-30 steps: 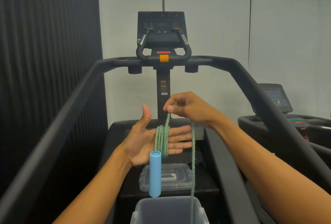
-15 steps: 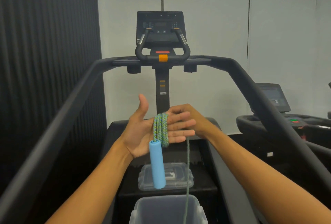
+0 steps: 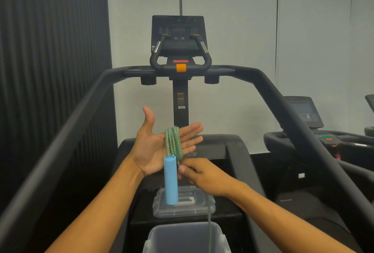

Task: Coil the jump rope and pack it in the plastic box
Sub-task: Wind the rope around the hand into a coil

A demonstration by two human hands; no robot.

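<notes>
Left hand (image 3: 159, 147) open flat, jump rope (image 3: 173, 143) looped around its fingers, blue handle (image 3: 171, 180) dangling. Right hand (image 3: 202, 176) pinches the rope just below. Plastic box (image 3: 182, 236) beneath the hands, lid (image 3: 192, 206) beyond it on the treadmill (image 3: 238, 151).

My left hand (image 3: 159, 145) is flat, palm facing me, fingers spread, thumb up, forearm angled up from lower left. My right hand (image 3: 199, 176) sits just below it, fingers curled and pinched, forearm reaching in from lower right.

Green-blue braided jump rope (image 3: 173, 141) coiled around open palm, blue foam handle (image 3: 171, 180) hanging; clear plastic box (image 3: 188, 238) open below, lid (image 3: 183, 205) beyond.
</notes>
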